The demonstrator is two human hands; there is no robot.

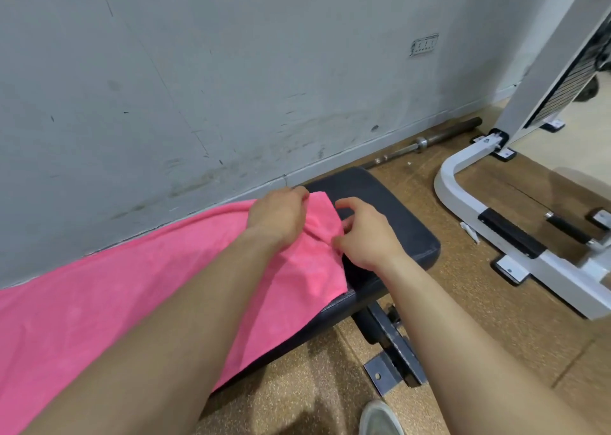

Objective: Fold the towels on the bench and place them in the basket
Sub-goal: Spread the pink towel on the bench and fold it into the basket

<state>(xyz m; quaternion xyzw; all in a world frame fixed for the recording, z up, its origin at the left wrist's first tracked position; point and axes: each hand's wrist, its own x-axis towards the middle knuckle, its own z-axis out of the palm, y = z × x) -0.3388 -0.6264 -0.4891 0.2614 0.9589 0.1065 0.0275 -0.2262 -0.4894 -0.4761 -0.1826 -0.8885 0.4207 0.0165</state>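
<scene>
A large pink towel lies spread along the black padded bench, covering most of it from the left. My left hand pinches the towel's far right corner against the wall side. My right hand grips the towel's right edge a little nearer to me, where the cloth bunches up. The bench's right end is bare padding. No basket is in view.
A grey scuffed wall runs close behind the bench. A barbell lies on the floor along the wall. A white exercise machine frame stands to the right. The bench's metal foot and a shoe are below.
</scene>
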